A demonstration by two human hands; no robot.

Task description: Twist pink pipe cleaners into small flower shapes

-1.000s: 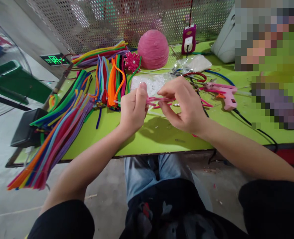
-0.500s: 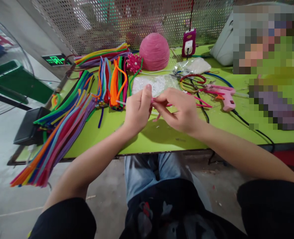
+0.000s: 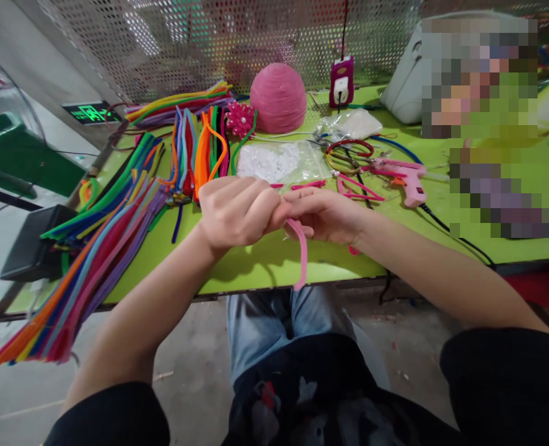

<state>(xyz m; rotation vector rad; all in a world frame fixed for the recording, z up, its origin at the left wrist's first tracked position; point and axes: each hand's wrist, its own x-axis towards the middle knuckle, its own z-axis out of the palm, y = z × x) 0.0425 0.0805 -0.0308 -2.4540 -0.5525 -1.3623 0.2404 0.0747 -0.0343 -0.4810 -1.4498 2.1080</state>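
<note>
A pink pipe cleaner [image 3: 303, 257] curves down from between my two hands, its loose end hanging over the table's front edge. My left hand [image 3: 240, 210] is closed over it, knuckles up. Fingers of my right hand [image 3: 328, 214] are curled in against the left thumb and pinch the same piece; the part inside both hands is hidden. Just beyond them lie more pink pipe cleaners [image 3: 360, 187] and a clear plastic bag [image 3: 274, 161] with white contents.
Bundles of coloured pipe cleaners [image 3: 102, 248] cover the left side. A pink ball [image 3: 278, 98] and a beaded pink flower [image 3: 240, 119] stand behind. To the right lies a pink glue gun [image 3: 414, 183] with its cord. A person, blurred out, is at the far right.
My left hand has rolled from thumb up to knuckles up. My right hand has turned too, and a longer pink end now hangs down. The view has shifted slightly.
</note>
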